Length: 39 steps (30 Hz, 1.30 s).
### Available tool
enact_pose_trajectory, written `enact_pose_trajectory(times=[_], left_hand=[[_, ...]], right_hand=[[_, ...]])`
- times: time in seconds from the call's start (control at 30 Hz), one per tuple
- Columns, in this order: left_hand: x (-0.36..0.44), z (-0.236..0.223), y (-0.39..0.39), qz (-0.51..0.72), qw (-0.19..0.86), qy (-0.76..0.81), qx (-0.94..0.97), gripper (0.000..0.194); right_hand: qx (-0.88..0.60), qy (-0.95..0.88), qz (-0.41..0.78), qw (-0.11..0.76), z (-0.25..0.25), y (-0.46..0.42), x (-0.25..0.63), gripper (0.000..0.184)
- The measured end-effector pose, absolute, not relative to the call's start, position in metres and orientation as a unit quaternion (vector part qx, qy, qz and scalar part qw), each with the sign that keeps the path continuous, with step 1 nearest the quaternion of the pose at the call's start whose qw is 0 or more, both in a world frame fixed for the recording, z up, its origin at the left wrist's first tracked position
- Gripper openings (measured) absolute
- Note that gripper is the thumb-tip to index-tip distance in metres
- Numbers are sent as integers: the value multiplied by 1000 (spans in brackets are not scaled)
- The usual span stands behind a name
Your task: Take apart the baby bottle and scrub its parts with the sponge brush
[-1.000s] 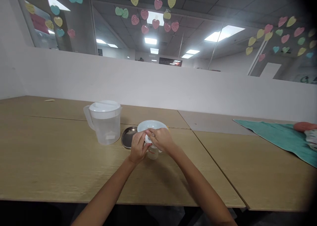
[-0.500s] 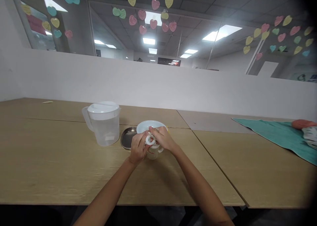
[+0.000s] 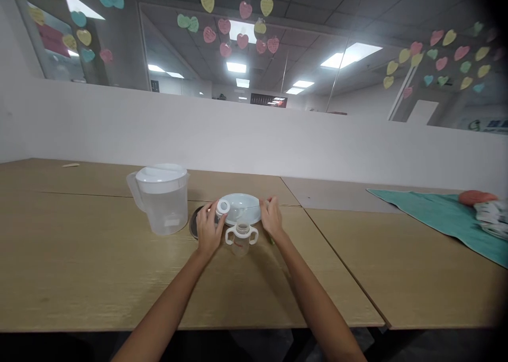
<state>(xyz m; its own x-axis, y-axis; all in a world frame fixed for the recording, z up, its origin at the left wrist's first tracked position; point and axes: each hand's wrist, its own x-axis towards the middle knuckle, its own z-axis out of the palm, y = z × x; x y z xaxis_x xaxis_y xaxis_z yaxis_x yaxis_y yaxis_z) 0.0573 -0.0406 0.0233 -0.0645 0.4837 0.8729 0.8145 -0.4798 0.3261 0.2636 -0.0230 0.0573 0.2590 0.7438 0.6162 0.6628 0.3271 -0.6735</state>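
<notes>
A clear baby bottle [image 3: 240, 245] with two white handles stands upright and uncapped on the table. To its left, my left hand [image 3: 208, 229] grips a white bottle collar [image 3: 223, 207] with a round hole, above a dark metal tray [image 3: 193, 223] that it partly hides. My right hand [image 3: 272, 219] is closed in a pinch at the right rim of a pale oval bowl [image 3: 241, 199]. What its fingers hold is too small to make out. A thin line runs across the bowl towards those fingers. Something yellow-green [image 3: 271, 239] shows beneath that hand.
A clear plastic pitcher [image 3: 165, 208] with a white lid stands on the left of the table. On the right lies a teal cloth [image 3: 416, 208], with a reddish object [image 3: 476, 197] and a patterned white cloth [image 3: 492, 218] on it. A white wall with windows rises behind.
My hands were together over the bottle and have moved apart. The left carried the white collar leftward; the right went to the bowl's right side. The bottle's open top now shows.
</notes>
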Motion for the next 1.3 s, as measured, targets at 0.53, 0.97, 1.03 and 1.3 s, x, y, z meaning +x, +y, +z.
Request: enact_pose_trajectory(times=[0.53,0.97,1.03,1.3], left_hand=[[58,3,-26,-392,74,-572,-717,37],[7,41,-40,-651,174,-632,-382,85],[-1,37,-36,-652,148,-652,-358,101],[-20,23,-18,-619,103,-698,-346,120]], right_hand=[[-579,-692,-39,430,9,8,260,23],[-569,-675,-40,468,5,1,263,26],[-566,-675,-36,472,6,0,263,26],[-544,-661,-18,517,20,-13,263,34]])
